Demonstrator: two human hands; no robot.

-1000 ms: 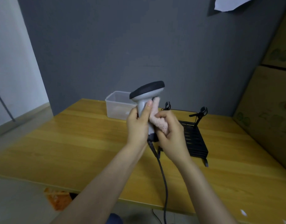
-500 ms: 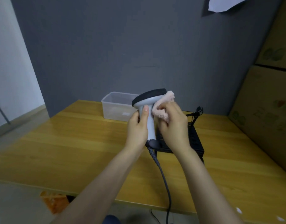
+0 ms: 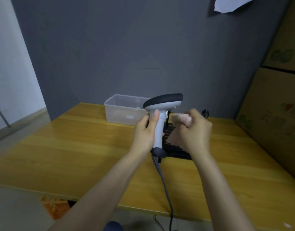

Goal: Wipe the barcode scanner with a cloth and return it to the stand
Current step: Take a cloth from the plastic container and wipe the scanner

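Note:
A white barcode scanner [image 3: 161,114] with a dark top is held upright above the wooden table [image 3: 76,147]. My left hand [image 3: 146,130] grips its handle, thumb along the back. Its grey cable [image 3: 165,184] hangs down over the table's front edge. My right hand [image 3: 191,130] is closed on a pink cloth [image 3: 182,119], just right of the scanner and apart from it. The black slatted stand [image 3: 176,150] lies on the table behind both hands, mostly hidden by them.
A clear plastic box [image 3: 123,109] stands at the table's back edge, left of the scanner. Stacked cardboard boxes [image 3: 273,114] rise along the right side. A grey wall is close behind. An orange object [image 3: 55,207] lies on the floor below the front edge.
My right hand with the cloth has come off the scanner's head and moved to the right, away from it. The left hand keeps its hold on the handle.

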